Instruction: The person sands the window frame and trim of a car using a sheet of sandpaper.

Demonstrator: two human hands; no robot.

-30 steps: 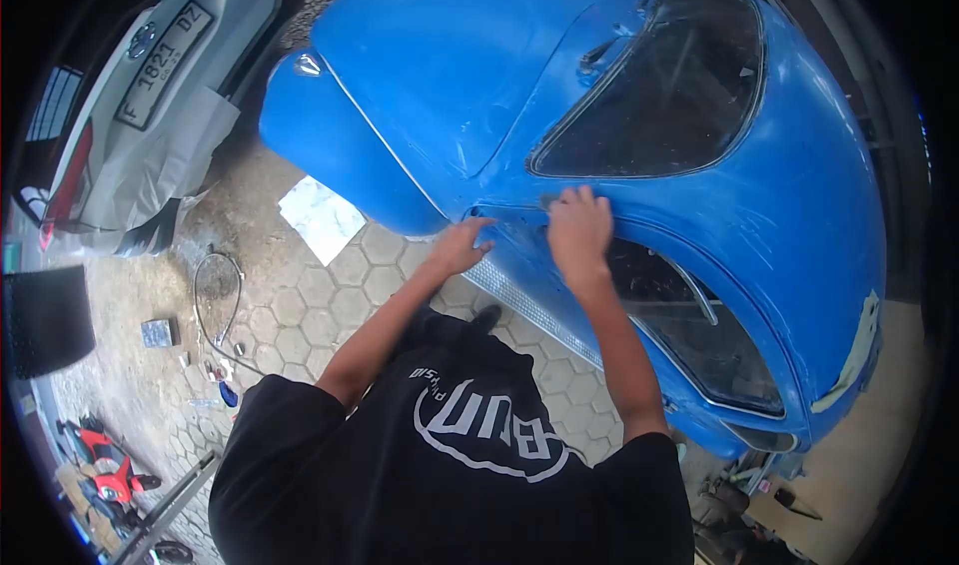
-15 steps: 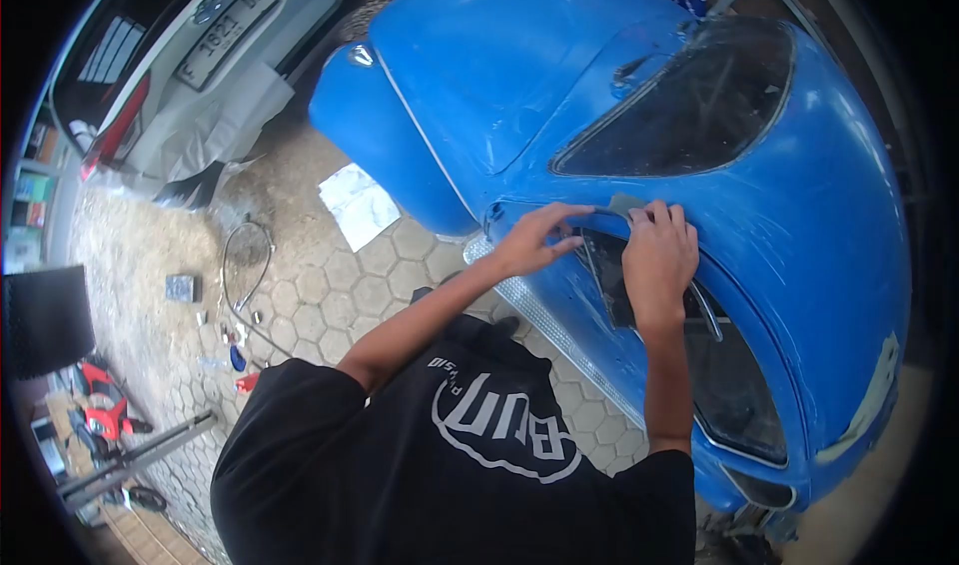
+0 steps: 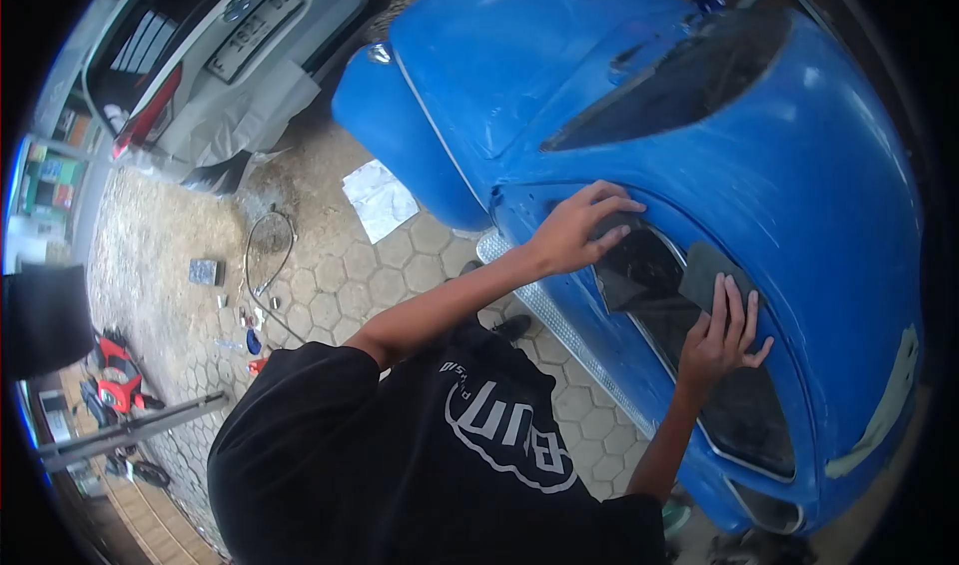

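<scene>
My right hand (image 3: 724,330) has its fingers stretched over a grey-green sheet of sandpaper (image 3: 711,270), pressing it against the blue door's upper window frame. Its thumb stands apart. Farther forward along the same frame, my left hand (image 3: 584,230) is bent around a dark grey piece (image 3: 614,223) that looks like sandpaper; the fingers partly cover it. Both hands are at the side window (image 3: 649,270) of a rounded blue car (image 3: 559,55). Scratches and pale, dull marks show in its paint.
A silvery running board (image 3: 559,320) lies along the car's lower side, above hexagonal paving (image 3: 400,285). A white sheet (image 3: 380,200) lies near the front fender. Behind it stands a white car (image 3: 270,85). A hose (image 3: 250,255) and a small box (image 3: 207,272) are on the ground.
My right hand has moved rearward and down along the window frame, with the sandpaper now spread under its fingers. My left hand has shifted rearward along the frame. The view has shifted slightly.
</scene>
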